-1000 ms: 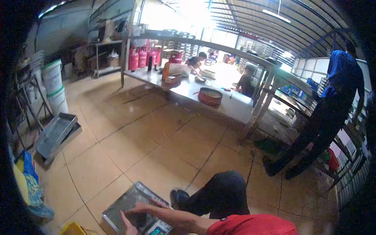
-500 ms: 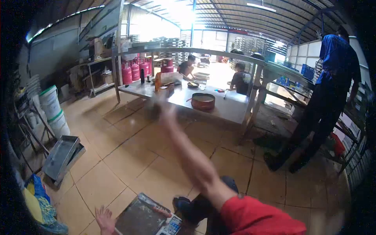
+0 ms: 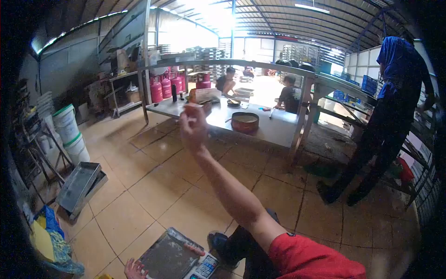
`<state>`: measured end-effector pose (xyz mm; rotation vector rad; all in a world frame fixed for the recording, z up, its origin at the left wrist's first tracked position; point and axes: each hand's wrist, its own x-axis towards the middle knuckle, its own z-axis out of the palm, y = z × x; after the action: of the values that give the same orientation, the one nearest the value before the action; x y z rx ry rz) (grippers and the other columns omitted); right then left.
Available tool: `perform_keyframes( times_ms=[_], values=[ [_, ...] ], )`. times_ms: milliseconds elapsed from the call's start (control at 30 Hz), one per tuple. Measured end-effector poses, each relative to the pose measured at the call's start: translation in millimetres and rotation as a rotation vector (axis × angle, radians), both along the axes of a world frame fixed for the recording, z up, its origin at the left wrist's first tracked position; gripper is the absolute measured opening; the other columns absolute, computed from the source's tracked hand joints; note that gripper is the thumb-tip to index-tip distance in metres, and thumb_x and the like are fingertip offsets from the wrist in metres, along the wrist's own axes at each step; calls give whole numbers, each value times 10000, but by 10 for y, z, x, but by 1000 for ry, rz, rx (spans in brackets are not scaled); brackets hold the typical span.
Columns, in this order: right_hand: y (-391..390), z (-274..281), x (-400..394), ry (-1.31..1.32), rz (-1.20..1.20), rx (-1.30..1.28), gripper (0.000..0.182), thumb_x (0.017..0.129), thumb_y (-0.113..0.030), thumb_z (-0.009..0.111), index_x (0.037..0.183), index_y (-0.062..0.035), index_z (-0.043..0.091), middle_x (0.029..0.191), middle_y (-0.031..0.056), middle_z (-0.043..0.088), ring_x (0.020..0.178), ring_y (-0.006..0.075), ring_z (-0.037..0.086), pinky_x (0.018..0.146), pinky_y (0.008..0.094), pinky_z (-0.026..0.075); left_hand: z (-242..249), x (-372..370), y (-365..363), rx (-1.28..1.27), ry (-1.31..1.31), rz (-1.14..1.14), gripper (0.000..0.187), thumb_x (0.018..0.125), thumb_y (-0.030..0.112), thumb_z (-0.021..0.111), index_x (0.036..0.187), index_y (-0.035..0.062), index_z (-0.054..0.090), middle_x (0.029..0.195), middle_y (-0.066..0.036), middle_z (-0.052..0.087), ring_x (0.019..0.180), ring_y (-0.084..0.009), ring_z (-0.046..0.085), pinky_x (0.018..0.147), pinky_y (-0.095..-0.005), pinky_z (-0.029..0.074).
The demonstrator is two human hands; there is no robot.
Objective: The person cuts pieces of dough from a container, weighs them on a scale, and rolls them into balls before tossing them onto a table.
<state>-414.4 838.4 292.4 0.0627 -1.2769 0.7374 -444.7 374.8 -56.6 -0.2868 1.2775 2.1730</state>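
Observation:
My right arm, in a red sleeve, reaches forward, and my right hand (image 3: pixel 193 129) is raised in front of the near edge of a metal table's low shelf (image 3: pixel 274 132). Its fingers are curled together; what they hold, if anything, I cannot make out. Down at the bottom edge, my left hand (image 3: pixel 134 269) has its fingers apart beside the left side of a digital scale (image 3: pixel 169 255). The scale stands on the floor with its keypad (image 3: pixel 206 266) towards the right. A long reddish-brown piece (image 3: pixel 194 249) lies across its platform.
On the shelf are a round brown-sided pan (image 3: pixel 245 123) and a dark bottle (image 3: pixel 174 92). Metal trays (image 3: pixel 79 188) lean at left near white buckets (image 3: pixel 65 123). A person in dark clothes (image 3: pixel 392 107) stands at right; two people crouch beyond the shelf. Pink gas cylinders (image 3: pixel 156 90) stand behind.
My right hand, blurred before, now shows clearly with curled fingers, slightly higher in view. My left hand sits lower and closer to the scale. The whole view has shifted a little.

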Motion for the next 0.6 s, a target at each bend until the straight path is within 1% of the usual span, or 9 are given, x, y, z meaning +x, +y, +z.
perform_keyframes(
  times_ms=[133,233,267,300,367,400,433,533,600],
  values=[
    [-388,-896,-376,-375,96,103,110,796,-49,557,902,-21,568,759,88,596,675,151,578,607,251,470,-225,37,-498,164,19,63,494,853,461,450,1259,179,459,1174,-115,486,1079,-284,447,906,-497,358],
    [-854,-1973,-415,-1071,251,92,205,793,-161,580,949,-29,596,871,159,626,793,271,610,709,341,482,-913,-20,-1229,305,133,121,531,846,520,435,1255,181,458,1157,-57,515,1068,-226,465,881,-490,370],
    [-984,-2456,-363,-1296,313,153,248,786,-206,590,962,-34,609,908,173,631,844,307,610,746,376,480,-926,160,-1466,305,212,146,583,873,520,402,1327,154,404,1253,-93,486,1121,-237,475,924,-479,380],
    [-1092,-3068,-316,-1358,166,314,329,747,-280,619,979,-47,628,952,184,630,926,327,595,786,413,466,-194,575,-1250,197,233,325,518,907,433,392,1340,150,386,1269,-89,469,1113,-208,474,913,-441,384],
    [-1323,-3302,62,-1857,198,665,376,680,-325,659,943,-57,646,972,167,635,919,306,598,797,400,473,-456,803,-1735,6,353,511,473,935,345,402,1356,131,370,1302,-104,444,1155,-214,459,968,-395,352],
    [-1422,-3903,84,-2141,38,389,385,649,-350,693,890,-52,656,957,162,634,926,272,599,777,398,485,-535,1016,-1968,-72,247,652,469,935,345,417,1345,120,385,1283,-108,462,1145,-217,469,966,-368,364],
    [-1275,-4345,197,-2026,174,629,384,643,-364,720,851,-48,658,888,141,638,840,250,612,723,389,497,-793,1141,-2276,-122,157,752,453,928,333,443,1320,107,414,1246,-106,493,1117,-219,487,942,-362,387],
    [-922,-5251,326,-1899,251,768,271,812,-241,617,954,-14,576,851,150,624,743,248,619,623,369,507,-597,1986,-2749,-1269,267,587,459,881,322,523,1226,21,486,1203,-141,545,1129,-301,497,942,-370,387],
    [-1133,-5020,334,-1820,454,381,212,811,-123,543,984,0,535,877,147,617,748,237,616,623,363,501,-645,2463,-2975,-1541,62,402,495,870,340,538,1226,2,480,1178,-191,548,1133,-340,488,958,-384,377]
  ],
)
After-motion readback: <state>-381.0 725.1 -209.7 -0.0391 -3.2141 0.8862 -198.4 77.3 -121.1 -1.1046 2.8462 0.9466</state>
